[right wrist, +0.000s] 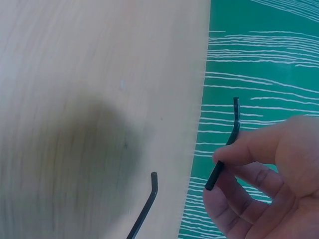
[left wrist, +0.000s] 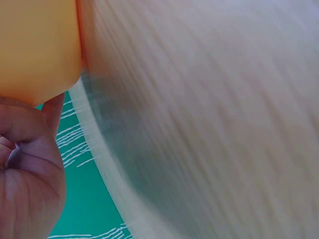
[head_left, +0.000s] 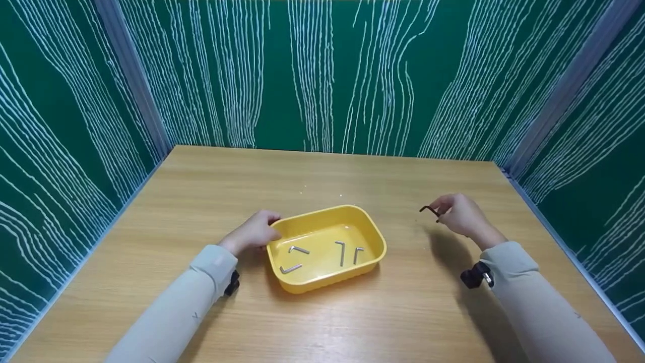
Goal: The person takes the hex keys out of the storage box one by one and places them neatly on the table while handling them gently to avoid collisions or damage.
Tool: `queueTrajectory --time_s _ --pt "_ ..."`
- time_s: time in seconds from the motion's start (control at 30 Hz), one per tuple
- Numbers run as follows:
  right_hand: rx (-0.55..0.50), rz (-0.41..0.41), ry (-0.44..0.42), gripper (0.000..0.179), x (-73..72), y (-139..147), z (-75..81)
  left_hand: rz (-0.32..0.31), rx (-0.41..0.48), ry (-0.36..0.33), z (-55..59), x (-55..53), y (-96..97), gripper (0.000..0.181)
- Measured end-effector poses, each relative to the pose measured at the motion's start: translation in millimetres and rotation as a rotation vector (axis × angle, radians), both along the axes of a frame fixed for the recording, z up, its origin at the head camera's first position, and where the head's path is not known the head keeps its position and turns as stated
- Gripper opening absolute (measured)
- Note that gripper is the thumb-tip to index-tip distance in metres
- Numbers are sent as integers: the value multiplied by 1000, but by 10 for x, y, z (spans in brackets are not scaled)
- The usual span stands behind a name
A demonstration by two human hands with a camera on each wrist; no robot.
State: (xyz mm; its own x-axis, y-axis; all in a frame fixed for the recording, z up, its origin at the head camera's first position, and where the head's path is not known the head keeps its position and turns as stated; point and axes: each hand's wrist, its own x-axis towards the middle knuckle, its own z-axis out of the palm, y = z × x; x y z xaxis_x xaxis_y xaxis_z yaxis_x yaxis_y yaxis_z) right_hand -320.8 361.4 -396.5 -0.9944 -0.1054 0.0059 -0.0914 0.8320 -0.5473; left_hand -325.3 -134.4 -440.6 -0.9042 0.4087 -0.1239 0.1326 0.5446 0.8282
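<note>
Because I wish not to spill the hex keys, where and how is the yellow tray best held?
The yellow tray is likely best pinched by its rim at both short ends, from left and right: its long sides lie crosswise and its walls stand up. The left hand grips the left end.

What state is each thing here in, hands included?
Yellow tray: upright, open-topped
Four silver hex keys: lying apart inside it
First dark hex key: pinched, raised
Second dark hex key: seen against the tabletop, partly out of frame
Left hand: gripping the tray
Right hand: pinching the first key
</note>
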Motion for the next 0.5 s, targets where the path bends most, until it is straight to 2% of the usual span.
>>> queueTrajectory --time_s 0.3,0.5 --pt "29 29 74 38 1 80 -85 -18 42 1 1 16 3 30" --pt "45 29 54 37 -8 156 -127 -6 23 5 1 19 -9 28"
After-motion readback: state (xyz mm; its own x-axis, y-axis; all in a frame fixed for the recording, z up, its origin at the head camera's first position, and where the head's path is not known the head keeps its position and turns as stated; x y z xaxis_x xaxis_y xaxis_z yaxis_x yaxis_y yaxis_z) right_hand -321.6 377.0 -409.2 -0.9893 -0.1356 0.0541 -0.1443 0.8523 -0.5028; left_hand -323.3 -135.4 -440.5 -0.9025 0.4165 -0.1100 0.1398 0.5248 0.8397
